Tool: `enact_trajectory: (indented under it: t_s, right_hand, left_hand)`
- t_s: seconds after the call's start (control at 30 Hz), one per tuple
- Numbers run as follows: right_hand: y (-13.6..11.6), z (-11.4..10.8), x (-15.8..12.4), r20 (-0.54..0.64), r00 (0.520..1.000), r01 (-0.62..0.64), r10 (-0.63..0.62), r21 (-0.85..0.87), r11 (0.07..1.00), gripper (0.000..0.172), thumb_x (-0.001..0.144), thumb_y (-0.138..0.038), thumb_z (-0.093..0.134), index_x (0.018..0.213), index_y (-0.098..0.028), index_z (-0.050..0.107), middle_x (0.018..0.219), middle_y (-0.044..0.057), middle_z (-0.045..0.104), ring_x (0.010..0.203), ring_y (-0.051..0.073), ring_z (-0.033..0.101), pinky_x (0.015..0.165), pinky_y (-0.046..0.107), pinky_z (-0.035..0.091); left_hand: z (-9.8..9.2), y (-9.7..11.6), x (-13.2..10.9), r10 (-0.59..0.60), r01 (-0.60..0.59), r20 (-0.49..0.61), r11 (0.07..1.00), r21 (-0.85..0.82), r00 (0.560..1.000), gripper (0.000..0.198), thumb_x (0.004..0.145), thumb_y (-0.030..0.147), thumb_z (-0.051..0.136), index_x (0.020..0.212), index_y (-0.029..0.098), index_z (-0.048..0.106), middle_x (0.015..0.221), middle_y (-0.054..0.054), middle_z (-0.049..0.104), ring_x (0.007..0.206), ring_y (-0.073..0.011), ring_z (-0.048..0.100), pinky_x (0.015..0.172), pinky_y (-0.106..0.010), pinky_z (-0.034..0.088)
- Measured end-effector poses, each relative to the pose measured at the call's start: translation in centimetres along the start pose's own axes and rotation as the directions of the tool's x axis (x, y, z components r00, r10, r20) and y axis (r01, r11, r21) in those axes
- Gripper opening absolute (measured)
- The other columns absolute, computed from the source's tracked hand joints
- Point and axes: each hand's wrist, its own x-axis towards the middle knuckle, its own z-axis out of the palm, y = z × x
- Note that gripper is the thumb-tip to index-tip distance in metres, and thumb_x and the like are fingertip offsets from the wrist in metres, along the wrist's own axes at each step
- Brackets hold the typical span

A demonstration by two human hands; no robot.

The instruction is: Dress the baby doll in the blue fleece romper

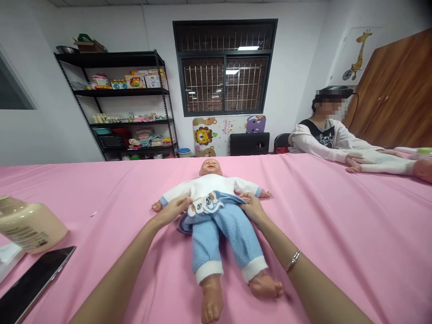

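Note:
A baby doll point(211, 168) lies on its back on the pink-covered table point(337, 225), feet toward me. It wears a white top and light blue trousers point(232, 234) with white cuffs. My left hand point(173, 209) grips the trousers' waistband at the doll's right hip, fingers closed on the cloth. On the other hip, my right hand point(252, 208) pinches the waistband; a bracelet sits on that wrist. The waistband with an elephant patch point(206, 204) is folded down at the belly.
A beige bottle point(29, 225) lies at the left edge, with a dark tablet point(32, 283) in front of it. Another person point(332, 139) sits at the far right with hands on a second doll point(401, 164). Shelves point(128, 108) stand by the back wall.

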Motion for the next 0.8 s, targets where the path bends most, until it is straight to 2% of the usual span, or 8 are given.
enact_trajectory:
  t_s: [0.07, 0.13, 0.27, 0.4, 0.5, 0.6, 0.7, 0.8]
  right_hand:
    - [-0.3, 0.0, 0.1, 0.002, 1.000, 0.020, -0.020, 0.025, 0.999, 0.037, 0.048, -0.015, 0.055, 0.084, -0.016, 0.049, 0.074, 0.003, 0.060, 0.069, 0.016, 0.054, 0.062, 0.025, 0.039]
    - [-0.8, 0.1, -0.1, 0.022, 0.997, 0.067, -0.068, 0.060, 0.996, 0.045, 0.049, -0.014, 0.051, 0.095, -0.016, 0.053, 0.091, 0.005, 0.063, 0.086, 0.019, 0.056, 0.073, 0.029, 0.042]
    - [-2.0, 0.6, -1.3, 0.227, 0.960, 0.167, -0.164, 0.005, 0.986, 0.038, 0.067, -0.028, 0.056, 0.103, -0.016, 0.060, 0.113, 0.005, 0.058, 0.109, 0.021, 0.049, 0.096, 0.034, 0.036]
    - [-2.5, 1.2, -2.5, 0.345, 0.927, 0.206, -0.147, -0.141, 0.968, 0.043, 0.072, -0.040, 0.061, 0.106, -0.014, 0.061, 0.108, 0.006, 0.061, 0.102, 0.024, 0.053, 0.091, 0.038, 0.040]
    - [-2.1, 1.5, -2.6, 0.285, 0.957, 0.111, -0.060, -0.166, 0.980, 0.038, 0.072, -0.037, 0.061, 0.102, -0.015, 0.063, 0.102, 0.005, 0.063, 0.096, 0.023, 0.056, 0.085, 0.036, 0.042]
    - [-1.4, 1.4, -2.2, 0.259, 0.965, -0.029, 0.043, -0.061, 0.998, 0.033, 0.070, -0.032, 0.061, 0.097, -0.015, 0.064, 0.100, 0.005, 0.064, 0.091, 0.021, 0.057, 0.081, 0.033, 0.044]
    - [-0.9, 0.4, -1.3, 0.324, 0.934, -0.186, 0.148, 0.088, 0.979, 0.034, 0.065, -0.026, 0.064, 0.097, -0.015, 0.064, 0.102, 0.006, 0.063, 0.091, 0.020, 0.058, 0.082, 0.031, 0.045]
    - [-0.7, -1.1, -0.4, 0.374, 0.907, -0.254, 0.194, 0.119, 0.960, 0.034, 0.061, -0.024, 0.067, 0.094, -0.014, 0.064, 0.100, 0.007, 0.063, 0.091, 0.019, 0.058, 0.085, 0.031, 0.044]
  left_hand:
    - [-0.3, -0.2, -1.1, 0.004, 0.006, 0.201, 0.999, -0.050, 0.980, 0.048, 0.070, 0.047, 0.063, 0.108, 0.019, 0.055, 0.110, -0.008, 0.056, 0.102, -0.0222, 0.053, 0.082, -0.030, 0.045]
    - [0.0, -0.1, -1.5, 0.036, -0.011, 0.252, 0.995, -0.099, 0.967, 0.052, 0.063, 0.034, 0.071, 0.111, 0.020, 0.054, 0.114, -0.007, 0.055, 0.108, -0.0228, 0.050, 0.090, -0.032, 0.042]
    - [1.7, 0.1, -0.7, 0.074, -0.072, 0.005, 0.974, -0.213, 0.997, 0.035, 0.074, 0.034, 0.058, 0.103, 0.014, 0.059, 0.112, -0.009, 0.057, 0.108, -0.0241, 0.050, 0.096, -0.037, 0.038]
    - [3.6, 0.2, -0.1, -0.042, -0.067, -0.251, 0.910, -0.410, 0.967, 0.042, 0.080, 0.036, 0.051, 0.117, 0.017, 0.051, 0.125, -0.008, 0.050, 0.120, -0.0232, 0.042, 0.102, -0.036, 0.033]
    - [4.4, 0.6, -0.1, -0.071, -0.059, -0.287, 0.906, -0.418, 0.955, 0.041, 0.081, 0.037, 0.050, 0.117, 0.017, 0.051, 0.126, -0.007, 0.050, 0.122, -0.0224, 0.040, 0.103, -0.035, 0.032]
    - [4.6, 0.7, 0.1, -0.017, -0.083, -0.284, 0.939, -0.335, 0.959, 0.042, 0.082, 0.039, 0.049, 0.116, 0.015, 0.051, 0.125, -0.008, 0.051, 0.119, -0.0227, 0.042, 0.102, -0.036, 0.033]
    - [3.9, 0.2, 0.4, 0.036, -0.091, -0.200, 0.958, -0.273, 0.979, 0.043, 0.080, 0.044, 0.051, 0.111, 0.013, 0.053, 0.118, -0.009, 0.056, 0.112, -0.0239, 0.048, 0.096, -0.036, 0.037]
    - [2.5, -0.7, 0.6, -0.010, -0.012, -0.144, 0.989, -0.150, 0.990, 0.043, 0.076, 0.050, 0.055, 0.096, 0.012, 0.059, 0.101, -0.008, 0.062, 0.097, -0.0243, 0.056, 0.085, -0.034, 0.043]
